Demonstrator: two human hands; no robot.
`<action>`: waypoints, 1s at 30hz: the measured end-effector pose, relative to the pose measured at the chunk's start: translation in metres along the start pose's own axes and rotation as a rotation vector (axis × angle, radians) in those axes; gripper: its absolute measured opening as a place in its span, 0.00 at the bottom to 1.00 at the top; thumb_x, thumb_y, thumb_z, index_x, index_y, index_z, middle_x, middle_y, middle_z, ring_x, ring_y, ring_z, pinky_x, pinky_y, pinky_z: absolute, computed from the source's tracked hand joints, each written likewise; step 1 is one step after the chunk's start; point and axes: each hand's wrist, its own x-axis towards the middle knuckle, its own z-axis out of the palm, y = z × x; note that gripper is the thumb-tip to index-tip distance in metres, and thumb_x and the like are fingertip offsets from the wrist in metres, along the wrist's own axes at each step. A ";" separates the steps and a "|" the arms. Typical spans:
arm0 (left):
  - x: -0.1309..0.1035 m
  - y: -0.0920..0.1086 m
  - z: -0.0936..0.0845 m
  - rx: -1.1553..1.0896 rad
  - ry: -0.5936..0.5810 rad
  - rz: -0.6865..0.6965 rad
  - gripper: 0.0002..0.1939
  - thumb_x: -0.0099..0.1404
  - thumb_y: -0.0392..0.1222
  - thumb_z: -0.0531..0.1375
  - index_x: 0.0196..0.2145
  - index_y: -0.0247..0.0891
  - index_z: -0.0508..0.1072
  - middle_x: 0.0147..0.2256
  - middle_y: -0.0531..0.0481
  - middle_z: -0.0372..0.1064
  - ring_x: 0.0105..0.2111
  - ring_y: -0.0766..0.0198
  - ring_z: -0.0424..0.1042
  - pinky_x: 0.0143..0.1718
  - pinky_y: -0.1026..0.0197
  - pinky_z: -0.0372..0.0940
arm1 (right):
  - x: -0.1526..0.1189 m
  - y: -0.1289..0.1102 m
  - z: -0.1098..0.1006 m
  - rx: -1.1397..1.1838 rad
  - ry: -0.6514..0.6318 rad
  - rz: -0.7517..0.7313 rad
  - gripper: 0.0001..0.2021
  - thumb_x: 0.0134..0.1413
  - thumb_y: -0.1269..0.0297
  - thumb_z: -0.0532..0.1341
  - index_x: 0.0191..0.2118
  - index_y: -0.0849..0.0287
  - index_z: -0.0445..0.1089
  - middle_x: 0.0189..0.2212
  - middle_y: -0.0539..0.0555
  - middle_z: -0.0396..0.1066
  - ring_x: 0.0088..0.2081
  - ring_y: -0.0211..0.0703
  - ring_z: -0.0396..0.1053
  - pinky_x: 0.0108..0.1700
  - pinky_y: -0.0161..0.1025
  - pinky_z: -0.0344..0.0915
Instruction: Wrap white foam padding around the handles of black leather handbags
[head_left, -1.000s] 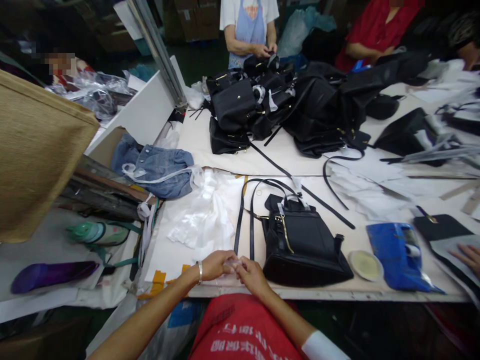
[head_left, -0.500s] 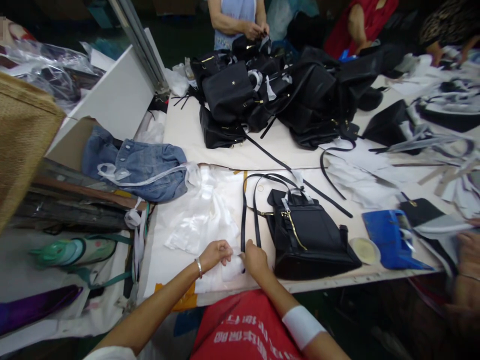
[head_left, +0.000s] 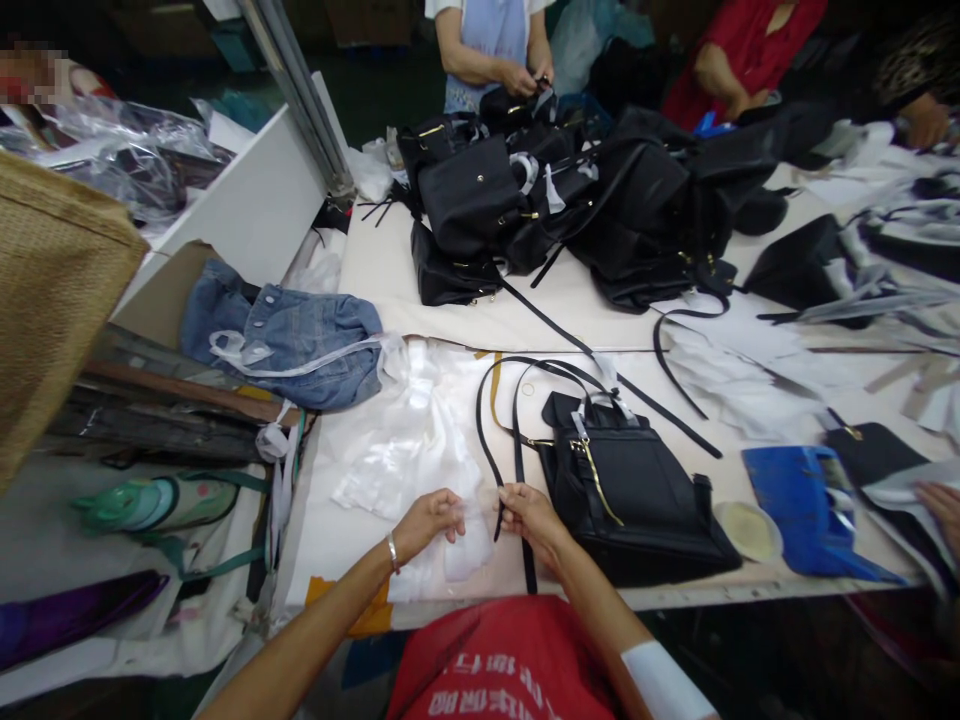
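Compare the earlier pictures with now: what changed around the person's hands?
The left hand has moved left, away from the right hand, which it met at first. The right hand has taken hold of a long, thin black strap near its end. The boxy black handbag with gold zip and crumpled white plastic sheets stayed put.

The left arm (head_left: 307,632) comes in from 7 o'clock and points between 1 and 2 o'clock. The right arm (head_left: 592,595) comes in from 5 o'clock and points to about 11 o'clock. Both hands are close but do not touch. The left hand (head_left: 429,522) has its fingers bent, tips to 3 o'clock. The right hand (head_left: 531,518) pinches with its fingertips, which face 9 o'clock.
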 end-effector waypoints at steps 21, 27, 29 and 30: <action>-0.001 0.018 0.014 0.031 0.047 0.033 0.17 0.53 0.48 0.64 0.37 0.35 0.68 0.28 0.50 0.73 0.23 0.69 0.68 0.30 0.63 0.61 | -0.011 -0.024 0.036 0.304 0.050 -0.244 0.16 0.42 0.56 0.68 0.32 0.59 0.64 0.33 0.53 0.74 0.27 0.35 0.70 0.33 0.35 0.70; -0.003 0.029 0.028 0.036 0.078 0.065 0.17 0.56 0.51 0.62 0.35 0.34 0.69 0.29 0.48 0.73 0.26 0.66 0.69 0.33 0.62 0.62 | -0.003 -0.015 0.035 0.232 0.107 -0.231 0.15 0.39 0.59 0.69 0.28 0.59 0.63 0.30 0.50 0.73 0.21 0.29 0.60 0.19 0.27 0.53; -0.005 0.031 0.032 -0.012 0.087 0.045 0.18 0.59 0.53 0.58 0.38 0.34 0.69 0.31 0.47 0.73 0.28 0.65 0.70 0.35 0.61 0.63 | -0.001 -0.014 0.033 0.217 0.127 -0.215 0.15 0.39 0.60 0.69 0.26 0.58 0.62 0.29 0.48 0.72 0.21 0.29 0.59 0.20 0.28 0.53; -0.006 0.032 0.034 -0.047 0.087 0.025 0.19 0.60 0.54 0.56 0.39 0.34 0.69 0.32 0.46 0.74 0.29 0.65 0.71 0.36 0.61 0.63 | -0.001 -0.014 0.033 0.218 0.132 -0.202 0.15 0.38 0.60 0.69 0.26 0.58 0.62 0.28 0.48 0.71 0.22 0.30 0.61 0.22 0.28 0.55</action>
